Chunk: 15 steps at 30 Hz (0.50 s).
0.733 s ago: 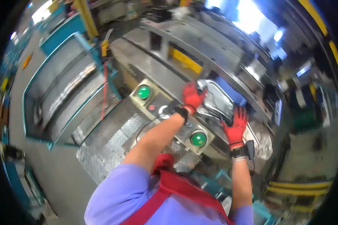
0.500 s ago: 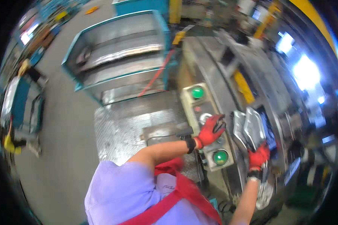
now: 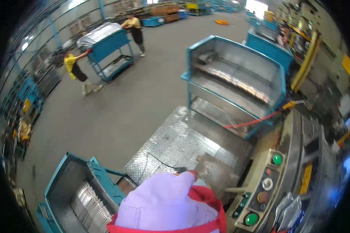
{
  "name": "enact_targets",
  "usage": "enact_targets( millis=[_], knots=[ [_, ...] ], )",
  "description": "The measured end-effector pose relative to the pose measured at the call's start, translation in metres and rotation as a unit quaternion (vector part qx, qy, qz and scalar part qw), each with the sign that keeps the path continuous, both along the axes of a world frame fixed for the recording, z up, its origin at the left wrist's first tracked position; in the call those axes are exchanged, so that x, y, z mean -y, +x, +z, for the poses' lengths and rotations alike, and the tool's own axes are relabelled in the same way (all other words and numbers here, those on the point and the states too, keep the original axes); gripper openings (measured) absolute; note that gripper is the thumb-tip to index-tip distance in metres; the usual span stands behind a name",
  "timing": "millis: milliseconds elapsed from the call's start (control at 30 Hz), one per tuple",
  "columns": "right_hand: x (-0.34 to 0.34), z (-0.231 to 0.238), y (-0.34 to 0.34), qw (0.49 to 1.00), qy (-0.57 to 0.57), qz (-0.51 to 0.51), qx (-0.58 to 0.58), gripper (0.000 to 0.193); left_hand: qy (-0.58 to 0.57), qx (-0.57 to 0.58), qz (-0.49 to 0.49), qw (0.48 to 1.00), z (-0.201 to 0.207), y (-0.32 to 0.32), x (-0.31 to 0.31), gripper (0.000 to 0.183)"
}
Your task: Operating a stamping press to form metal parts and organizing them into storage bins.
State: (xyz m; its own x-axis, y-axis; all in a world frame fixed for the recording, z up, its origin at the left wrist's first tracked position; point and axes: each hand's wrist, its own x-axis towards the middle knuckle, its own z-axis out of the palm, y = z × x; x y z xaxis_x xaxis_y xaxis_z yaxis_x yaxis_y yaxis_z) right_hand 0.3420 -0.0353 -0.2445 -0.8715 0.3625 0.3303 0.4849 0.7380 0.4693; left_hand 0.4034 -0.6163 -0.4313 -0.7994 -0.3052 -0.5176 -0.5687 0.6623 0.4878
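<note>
Panel (image 3: 257, 191) in the head view has green buttons (image 3: 251, 219). Right of its near end lie silver parts (image 3: 293, 214); the right hand (image 3: 275, 227) shows beside them, cut off below, its grip impossible to tell. Left of the panel, the shirt (image 3: 155, 202) bears unreadable lettering; the left hand is hidden, its state unknown.

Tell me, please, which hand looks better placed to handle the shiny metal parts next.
Probably the right hand: a bit of red glove, seemingly its own, shows at the picture's lower edge beside the metal parts; the left hand cannot be made out.
</note>
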Motion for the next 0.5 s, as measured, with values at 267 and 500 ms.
enact_targets(
  millis=[267,500],
  knots=[
    [0.003,0.038,-0.029,0.995,0.048,0.074,-0.045,0.084,-0.019,-0.181,-0.066,0.981,0.011,-0.035,-0.038,0.023],
    [0.005,0.046,-0.023,0.993,-0.013,0.106,-0.041,0.078,-0.025,-0.330,0.044,0.943,-0.014,-0.025,-0.046,0.023]
  ],
)
